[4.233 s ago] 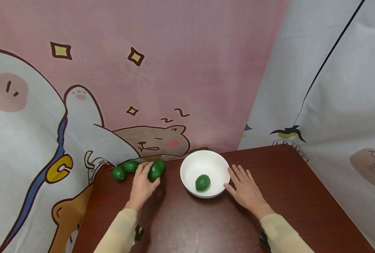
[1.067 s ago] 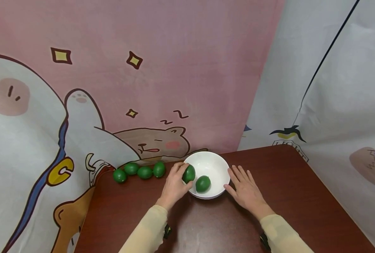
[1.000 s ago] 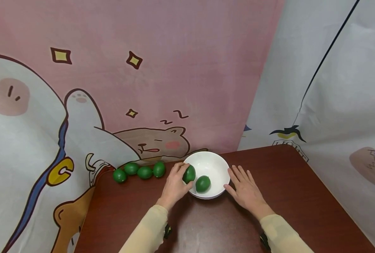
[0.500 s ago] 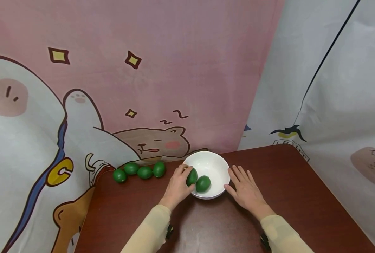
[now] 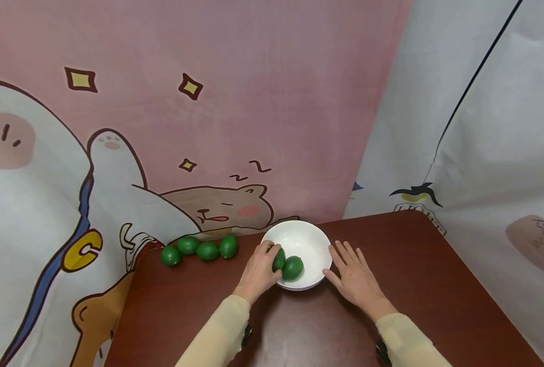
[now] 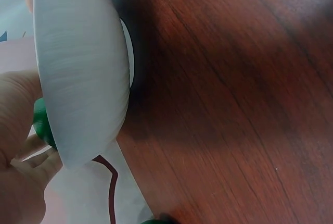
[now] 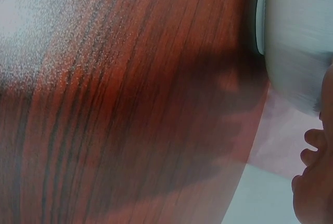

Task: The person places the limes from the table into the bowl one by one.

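Note:
A white bowl (image 5: pixel 312 244) stands near the table's back edge with one green lime (image 5: pixel 292 268) lying in it. Over its left rim reaches my left hand (image 5: pixel 258 271), thumb and fingers around a second lime (image 5: pixel 279 259), which sits low inside beside the first. In the left wrist view that held lime (image 6: pixel 42 121) shows between thumb and fingers behind the bowl wall (image 6: pixel 86 73). My right hand (image 5: pixel 355 278) rests its straight, spread fingers at the right rim. The right wrist view catches the bowl's outside (image 7: pixel 299 31) and part of the fingers (image 7: pixel 316 139).
Several more limes (image 5: pixel 207 250) form a row along the back left of the brown table (image 5: pixel 308 326). A printed cloth (image 5: pixel 299 127) hangs right behind the table, and a pale cloth (image 5: pixel 492 168) borders its right side.
My left hand has carried a lime from the row rightward to the bowl, then lowered it inside, against the other lime. My right hand has stayed at the right rim.

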Demonstrator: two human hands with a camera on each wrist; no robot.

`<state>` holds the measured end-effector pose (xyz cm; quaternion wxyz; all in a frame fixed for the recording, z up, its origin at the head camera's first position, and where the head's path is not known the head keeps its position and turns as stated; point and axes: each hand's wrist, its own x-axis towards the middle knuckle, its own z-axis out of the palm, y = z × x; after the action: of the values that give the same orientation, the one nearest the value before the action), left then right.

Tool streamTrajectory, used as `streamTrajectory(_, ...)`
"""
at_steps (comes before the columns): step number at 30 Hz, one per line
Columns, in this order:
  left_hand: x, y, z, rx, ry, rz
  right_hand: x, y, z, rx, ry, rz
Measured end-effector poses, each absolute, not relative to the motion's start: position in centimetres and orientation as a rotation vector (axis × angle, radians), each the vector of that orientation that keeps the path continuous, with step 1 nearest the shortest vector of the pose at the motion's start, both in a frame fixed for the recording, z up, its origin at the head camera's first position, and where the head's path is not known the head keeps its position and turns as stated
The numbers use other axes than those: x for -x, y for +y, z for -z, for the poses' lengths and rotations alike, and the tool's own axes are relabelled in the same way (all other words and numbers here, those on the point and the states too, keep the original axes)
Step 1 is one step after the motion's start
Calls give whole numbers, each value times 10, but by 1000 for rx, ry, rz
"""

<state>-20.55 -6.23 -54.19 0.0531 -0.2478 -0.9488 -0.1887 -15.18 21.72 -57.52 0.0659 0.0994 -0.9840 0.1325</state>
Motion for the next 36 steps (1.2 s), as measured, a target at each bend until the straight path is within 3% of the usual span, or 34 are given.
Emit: streamTrajectory(36, 218, -46, 542, 748, -3043, 435, 152, 216, 574, -289, -2983, -406)
